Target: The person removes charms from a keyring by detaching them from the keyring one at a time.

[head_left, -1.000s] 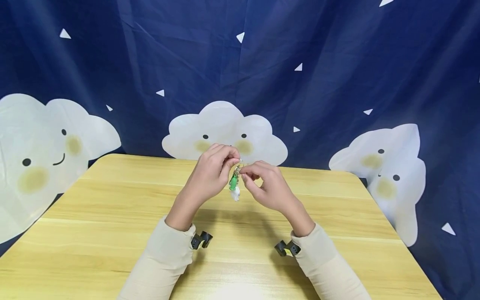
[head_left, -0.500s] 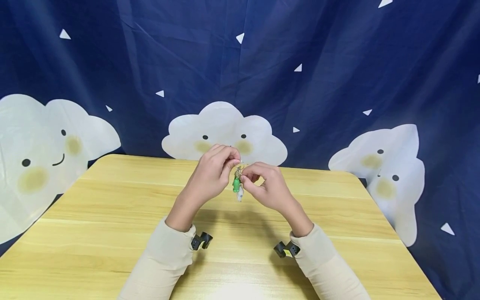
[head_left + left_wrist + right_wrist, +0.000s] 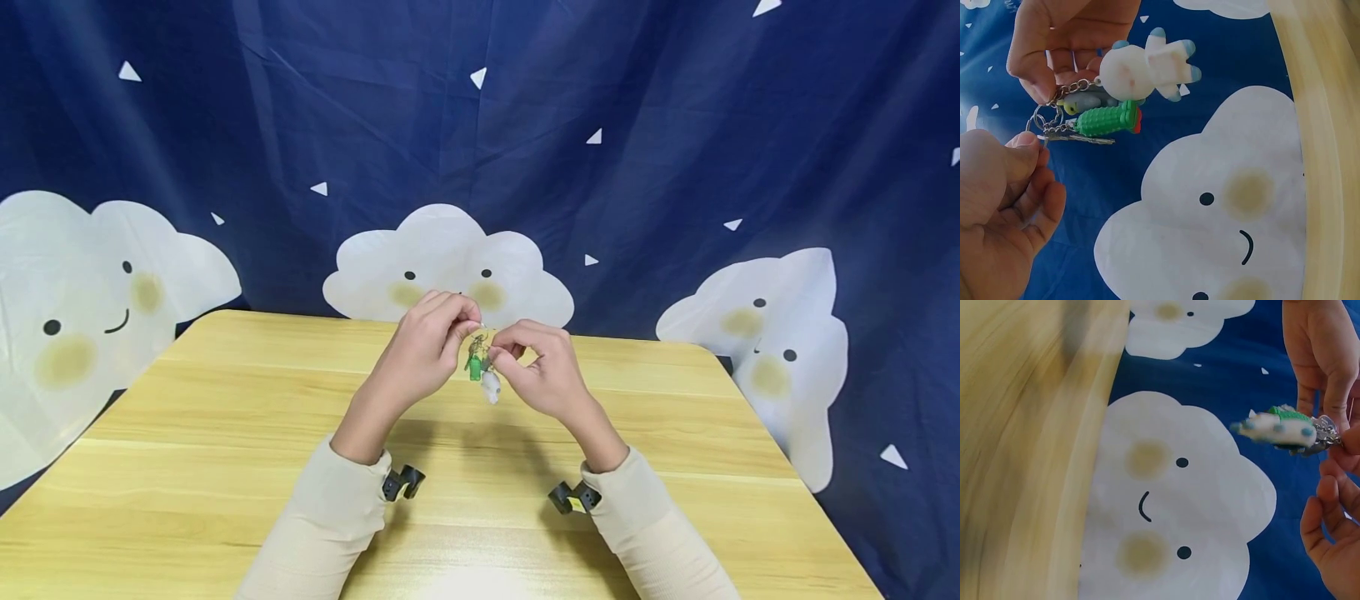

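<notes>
Above the table, my left hand [image 3: 420, 350] pinches the metal key ring [image 3: 1042, 122] between thumb and fingertips. Charms hang from it on short chains: a white figure [image 3: 1132, 72] with blue feet, a green textured figure [image 3: 1105, 119] with a red edge, and a grey one [image 3: 1090, 100] with a yellow end, partly hidden. A flat metal piece [image 3: 1082, 139] hangs beside them, seen edge-on. My right hand [image 3: 543, 371] pinches the white figure's chain [image 3: 1075, 86] close to the ring. In the right wrist view the white figure is blurred and covers most of the other charms.
The hands are over the far half of a light wooden table [image 3: 225, 467]. Behind its far edge hangs a dark blue curtain [image 3: 525, 167] printed with white clouds. A small black camera [image 3: 402, 482] sits at the left cuff, another [image 3: 573, 497] at the right.
The right fingers have shifted slightly to the right, and the white figure has swung right, away from the green one. The left hand has kept its hold on the ring with little movement.
</notes>
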{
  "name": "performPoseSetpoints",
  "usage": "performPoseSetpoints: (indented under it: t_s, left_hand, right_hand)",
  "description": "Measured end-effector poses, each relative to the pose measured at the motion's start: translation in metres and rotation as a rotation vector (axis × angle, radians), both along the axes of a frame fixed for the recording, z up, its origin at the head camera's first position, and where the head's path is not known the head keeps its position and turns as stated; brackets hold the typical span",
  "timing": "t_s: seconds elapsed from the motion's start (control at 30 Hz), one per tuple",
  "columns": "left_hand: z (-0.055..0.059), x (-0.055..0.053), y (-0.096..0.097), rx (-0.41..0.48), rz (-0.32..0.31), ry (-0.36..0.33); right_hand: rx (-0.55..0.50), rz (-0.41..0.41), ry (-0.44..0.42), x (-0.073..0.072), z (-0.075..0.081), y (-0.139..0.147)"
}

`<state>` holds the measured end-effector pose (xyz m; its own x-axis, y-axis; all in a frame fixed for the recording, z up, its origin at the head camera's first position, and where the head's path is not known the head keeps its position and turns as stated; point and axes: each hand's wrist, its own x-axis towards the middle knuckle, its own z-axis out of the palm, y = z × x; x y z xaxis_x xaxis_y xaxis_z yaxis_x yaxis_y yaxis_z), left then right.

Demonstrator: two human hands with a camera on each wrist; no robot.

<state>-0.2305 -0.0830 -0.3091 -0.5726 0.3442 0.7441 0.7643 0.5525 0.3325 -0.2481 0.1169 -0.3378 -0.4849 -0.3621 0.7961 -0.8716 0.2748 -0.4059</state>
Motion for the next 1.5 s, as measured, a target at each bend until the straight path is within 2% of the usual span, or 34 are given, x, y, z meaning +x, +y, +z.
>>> performPoseSetpoints:
  t_s: [0.27, 0.5, 0.6, 0.77, 0.83, 1.0, 1.23, 1.37, 1.5]
  left_hand:
    - [-0.0001, -0.0012, -0.0024, 0.006, 0.005, -0.004]
    - [-0.0001, -0.0024, -0.0032, 0.002, 0.005, -0.003]
    - [0.0001, -0.0021, -0.0029, -0.004, 0.003, -0.006]
    - [0.0007, -0.0010, -0.0017, -0.011, 0.002, -0.020]
    - [0.0009, -0.0003, -0.0011, -0.014, 0.002, -0.027]
    - [0.0017, 0.0010, 0.0006, -0.030, -0.001, -0.030]
    - [0.0020, 0.0013, -0.0004, -0.023, 0.017, -0.043]
    - [0.0021, 0.0018, -0.0011, -0.035, 0.020, -0.044]
    - [0.0019, 0.0023, -0.0013, -0.046, 0.021, -0.034]
  right_hand:
    - [-0.021, 0.009, -0.027, -0.0022, 0.0038, 0.0073]
    - [-0.042, 0.009, -0.005, -0.0045, 0.0038, 0.0080]
    - [-0.039, -0.005, -0.035, -0.0040, 0.0037, 0.0077]
    - [0.032, -0.011, -0.143, -0.0012, 0.0041, 0.0066]
    - [0.100, -0.008, -0.145, 0.0002, 0.0045, 0.0055]
    - [0.275, -0.022, -0.004, 0.0024, 0.0043, 0.0028]
    - [0.424, -0.068, 0.145, 0.0037, 0.0062, 0.0014]
    - [0.468, -0.091, 0.175, 0.0040, 0.0071, 0.0008]
    - [0.432, -0.093, 0.155, 0.0041, 0.0076, 0.0015]
